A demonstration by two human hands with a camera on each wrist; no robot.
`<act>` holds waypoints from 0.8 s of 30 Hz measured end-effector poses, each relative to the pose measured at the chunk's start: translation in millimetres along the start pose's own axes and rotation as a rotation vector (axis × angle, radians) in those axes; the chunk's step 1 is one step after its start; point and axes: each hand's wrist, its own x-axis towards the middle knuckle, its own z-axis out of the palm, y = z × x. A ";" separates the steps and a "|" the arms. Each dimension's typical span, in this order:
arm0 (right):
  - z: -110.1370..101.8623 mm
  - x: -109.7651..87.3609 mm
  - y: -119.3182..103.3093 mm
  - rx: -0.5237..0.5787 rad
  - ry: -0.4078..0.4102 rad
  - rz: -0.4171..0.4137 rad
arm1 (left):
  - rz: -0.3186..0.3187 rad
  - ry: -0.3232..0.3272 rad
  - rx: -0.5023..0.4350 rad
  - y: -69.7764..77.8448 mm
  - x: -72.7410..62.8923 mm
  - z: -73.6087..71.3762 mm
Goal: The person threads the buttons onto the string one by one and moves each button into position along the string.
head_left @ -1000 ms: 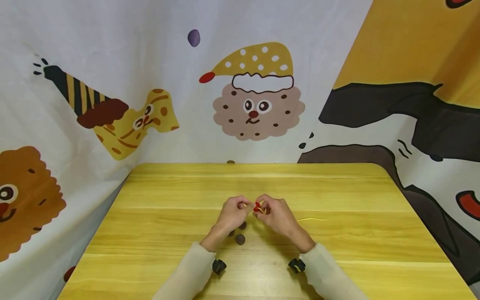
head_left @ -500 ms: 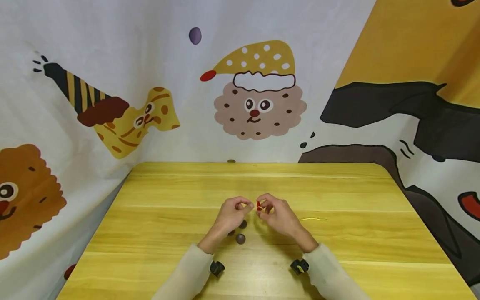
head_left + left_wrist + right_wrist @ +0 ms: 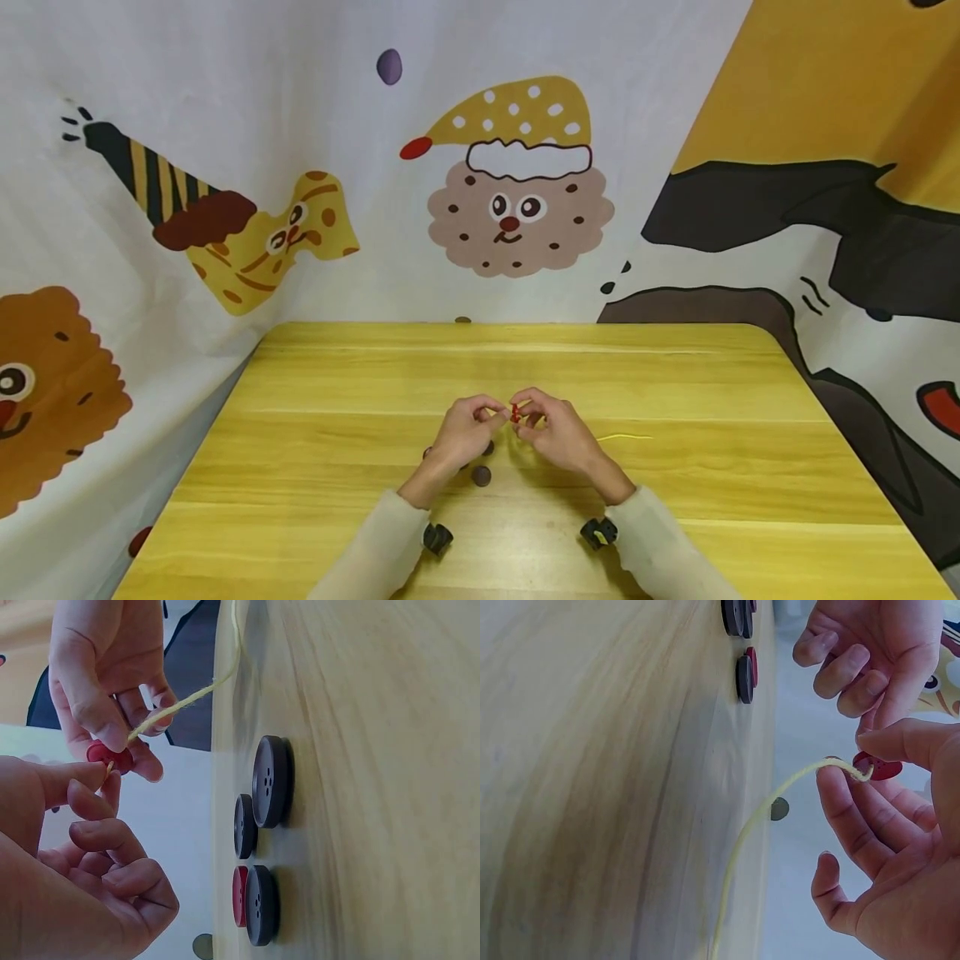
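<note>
My right hand (image 3: 553,423) pinches a small red button (image 3: 886,769) between thumb and fingers, above the table. A yellow yarn (image 3: 178,705) passes through the button, its long part trailing down toward the table on the right. On the button's other side, a short yarn end (image 3: 110,769) pokes out. My left hand (image 3: 465,432) meets the button there, pinching that short end between thumb and index finger, its other fingers curled. Below the left hand, several dark buttons (image 3: 482,476) lie on the table; in the left wrist view a red button (image 3: 239,897) lies behind one dark button (image 3: 261,906).
The wooden table (image 3: 300,500) reaches back to a hanging cloth (image 3: 337,100) printed with cartoon figures. A loose stretch of yellow yarn (image 3: 626,436) lies on the table to the right of my right hand. Each wrist wears a small black camera (image 3: 438,539).
Half a second ago the hands were slightly apart; now the left fingertips are back at the red button. The button has turned a little in the right fingers.
</note>
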 end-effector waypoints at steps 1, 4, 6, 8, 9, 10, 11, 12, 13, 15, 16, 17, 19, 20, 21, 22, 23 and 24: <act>0.1 0.2 -0.4 0.000 0.001 0.002 | -0.004 0.001 -0.002 -0.1 0.5 0.2; 0.3 0.9 -0.5 0.004 0.000 0.003 | -0.006 0.003 -0.006 -0.2 1.5 0.5; 0.4 1.1 -1.3 0.009 -0.003 0.010 | -0.005 0.005 -0.007 -0.3 1.7 0.5; 0.6 1.2 -0.7 0.015 -0.007 0.015 | -0.002 0.007 -0.008 -0.5 1.4 0.3; 0.7 1.3 -0.4 0.017 -0.009 0.020 | -0.002 0.009 -0.007 -0.6 1.2 0.2; 0.6 1.4 -0.4 0.019 -0.010 0.023 | -0.001 0.011 -0.005 -0.2 1.2 0.0; 0.6 1.4 -0.3 0.019 -0.011 0.026 | 0.002 0.013 -0.001 -0.1 1.2 -0.1; 0.5 1.5 0.2 0.020 -0.013 0.027 | 0.003 0.015 0.003 0.1 1.3 -0.3; 0.5 1.3 0.4 0.020 -0.015 0.029 | 0.005 0.017 0.004 0.3 1.3 -0.2; 0.1 1.0 0.9 0.015 -0.017 0.029 | 0.003 0.022 0.009 0.6 1.5 0.1; 0.0 0.8 1.1 0.013 -0.017 0.028 | 0.002 0.024 0.010 0.9 1.6 0.1; -0.3 0.7 1.2 0.010 -0.017 0.028 | 0.000 0.026 0.010 0.9 1.9 0.2; -1.0 0.7 1.4 0.006 -0.015 0.026 | -0.004 0.032 0.008 1.6 1.8 0.0; -1.3 0.6 1.9 0.005 -0.014 0.025 | -0.004 0.033 0.007 1.9 1.8 -0.2; -1.6 0.5 2.1 0.005 -0.013 0.025 | -0.005 0.034 0.005 2.3 1.7 -0.5; -1.9 0.3 2.2 0.007 -0.013 0.026 | -0.004 0.034 0.004 2.5 1.5 -0.8; -2.1 0.2 2.4 0.009 -0.014 0.027 | -0.004 0.033 0.003 2.5 1.2 -1.1; -2.2 -0.1 2.4 0.010 -0.015 0.028 | -0.004 0.031 -0.001 2.7 0.9 -1.4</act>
